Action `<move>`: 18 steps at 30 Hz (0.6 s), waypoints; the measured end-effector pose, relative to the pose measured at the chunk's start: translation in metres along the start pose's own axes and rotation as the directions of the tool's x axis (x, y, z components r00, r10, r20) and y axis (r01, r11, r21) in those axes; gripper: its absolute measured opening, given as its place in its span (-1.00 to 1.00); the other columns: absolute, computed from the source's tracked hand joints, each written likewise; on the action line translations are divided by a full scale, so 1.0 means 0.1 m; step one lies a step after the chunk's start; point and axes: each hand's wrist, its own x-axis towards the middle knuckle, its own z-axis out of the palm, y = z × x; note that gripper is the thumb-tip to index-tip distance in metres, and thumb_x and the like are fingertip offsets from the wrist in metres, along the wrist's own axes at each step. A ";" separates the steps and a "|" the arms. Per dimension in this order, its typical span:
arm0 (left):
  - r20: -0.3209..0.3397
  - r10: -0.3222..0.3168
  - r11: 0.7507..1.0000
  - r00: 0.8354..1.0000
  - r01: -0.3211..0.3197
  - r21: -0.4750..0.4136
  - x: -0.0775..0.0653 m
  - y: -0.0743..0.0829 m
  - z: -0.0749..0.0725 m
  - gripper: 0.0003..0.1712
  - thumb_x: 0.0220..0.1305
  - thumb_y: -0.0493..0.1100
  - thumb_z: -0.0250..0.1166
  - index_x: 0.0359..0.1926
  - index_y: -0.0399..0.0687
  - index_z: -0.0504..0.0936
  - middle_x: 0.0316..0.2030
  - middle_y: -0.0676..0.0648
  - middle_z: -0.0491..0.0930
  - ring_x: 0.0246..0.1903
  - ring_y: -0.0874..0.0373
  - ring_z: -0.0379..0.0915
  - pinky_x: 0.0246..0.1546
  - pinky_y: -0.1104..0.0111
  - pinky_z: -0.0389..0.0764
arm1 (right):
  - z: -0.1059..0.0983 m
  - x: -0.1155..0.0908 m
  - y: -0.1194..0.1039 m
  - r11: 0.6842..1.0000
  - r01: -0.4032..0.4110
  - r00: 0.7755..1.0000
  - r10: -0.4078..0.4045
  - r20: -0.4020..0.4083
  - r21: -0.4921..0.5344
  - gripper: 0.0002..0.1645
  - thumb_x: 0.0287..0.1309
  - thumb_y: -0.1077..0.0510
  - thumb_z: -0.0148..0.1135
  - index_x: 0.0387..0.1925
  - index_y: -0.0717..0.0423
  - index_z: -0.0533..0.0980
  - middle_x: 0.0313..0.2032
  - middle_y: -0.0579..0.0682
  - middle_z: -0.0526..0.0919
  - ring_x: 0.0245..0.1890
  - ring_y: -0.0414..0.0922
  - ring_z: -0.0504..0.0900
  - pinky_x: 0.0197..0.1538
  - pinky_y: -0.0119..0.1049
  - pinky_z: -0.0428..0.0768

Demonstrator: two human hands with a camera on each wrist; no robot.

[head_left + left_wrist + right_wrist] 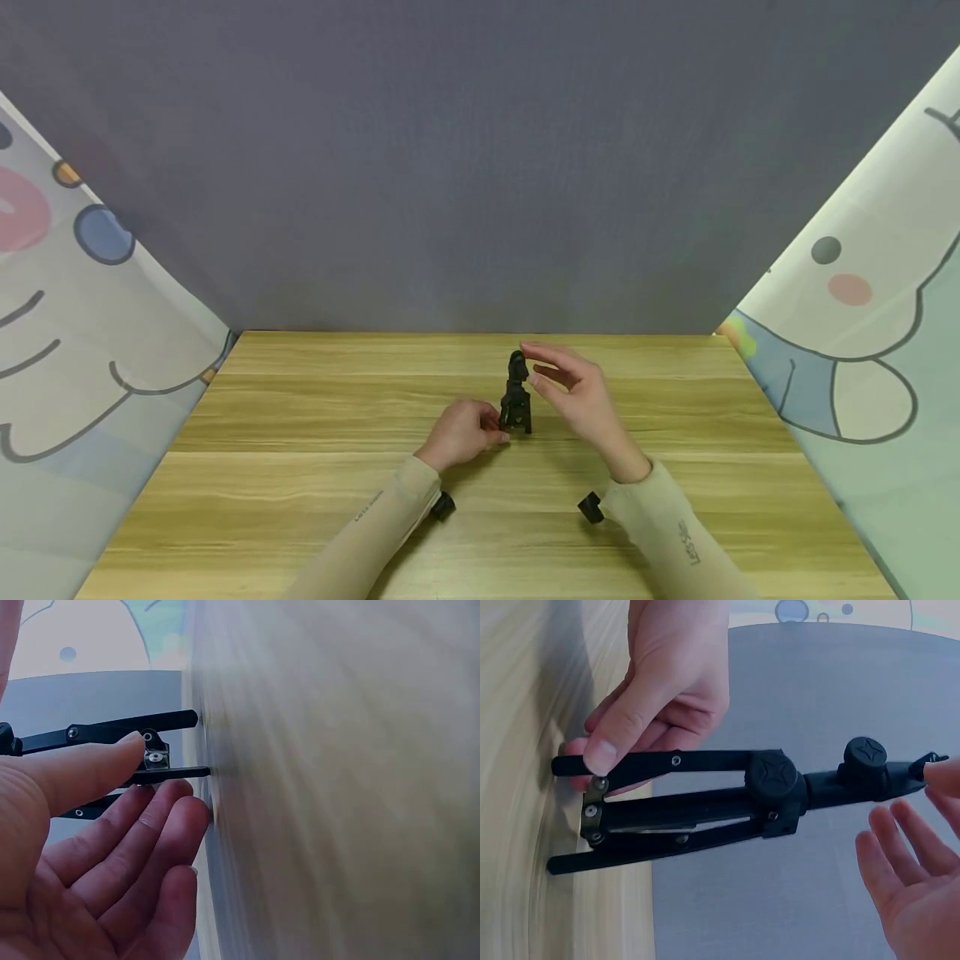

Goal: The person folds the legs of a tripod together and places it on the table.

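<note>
A small black mini tripod (516, 396) stands upright on the wooden table, its legs splayed a little. My left hand (465, 433) is low at its left side. In the right wrist view, the thumb and fingers of this left hand (679, 682) pinch one leg of the tripod (712, 802) near its foot. My right hand (581, 396) is up at the tripod's top, its fingertips about the small clamp there. Two round knobs show on the tripod's column. Part of the right hand (922, 877) is cut off by the frame edge.
The wooden table (300, 417) reaches back to a grey panel (480, 167). Cartoon-printed sheets stand on the left (112, 333) and right (862, 350). A small black block (591, 507) sits at the right cuff, and a similar one (443, 506) at the left.
</note>
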 end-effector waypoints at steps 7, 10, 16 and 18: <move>-0.044 0.026 1.000 0.999 -0.026 0.010 -0.01 0.01 0.01 -0.86 0.13 -0.07 0.51 -0.41 -0.02 0.77 -0.57 0.19 0.62 -0.56 0.36 0.48 -0.48 0.39 0.52 | 0.04 0.02 -0.02 1.000 0.005 0.999 -0.005 0.032 0.018 -0.53 0.21 0.49 0.26 0.17 0.36 0.53 0.16 0.28 0.55 0.17 -0.05 0.54 0.12 -0.06 0.57; -0.052 0.019 1.000 0.998 -0.019 -0.010 -0.01 0.01 0.00 -0.86 0.13 -0.10 0.51 -0.51 0.04 0.75 -0.67 0.25 0.56 -0.62 0.36 0.45 -0.53 0.39 0.49 | 0.06 0.03 -0.03 0.999 -0.017 1.000 0.017 0.003 0.031 -0.55 0.20 0.47 0.29 0.14 0.34 0.56 0.14 0.25 0.57 0.14 -0.04 0.57 0.06 -0.16 0.61; -0.077 0.015 1.000 0.997 -0.017 -0.026 -0.03 0.01 -0.01 -0.88 0.14 -0.13 0.49 -0.51 0.05 0.77 -0.73 0.29 0.54 -0.65 0.38 0.46 -0.53 0.40 0.48 | 0.07 0.01 -0.01 0.998 0.005 0.996 0.001 -0.085 0.061 -0.57 0.15 0.55 0.27 0.09 0.46 0.54 0.06 0.32 0.58 0.05 -0.09 0.63 -0.01 -0.26 0.64; -0.098 0.022 1.000 0.995 -0.024 -0.015 -0.04 0.01 -0.02 -0.92 0.14 -0.13 0.49 -0.47 0.04 0.79 -0.66 0.26 0.60 -0.61 0.38 0.49 -0.50 0.40 0.51 | 0.04 0.00 -0.01 0.998 0.005 0.993 0.002 -0.119 0.057 -0.57 0.15 0.54 0.27 0.09 0.45 0.54 0.05 0.27 0.60 0.03 -0.11 0.63 -0.03 -0.29 0.64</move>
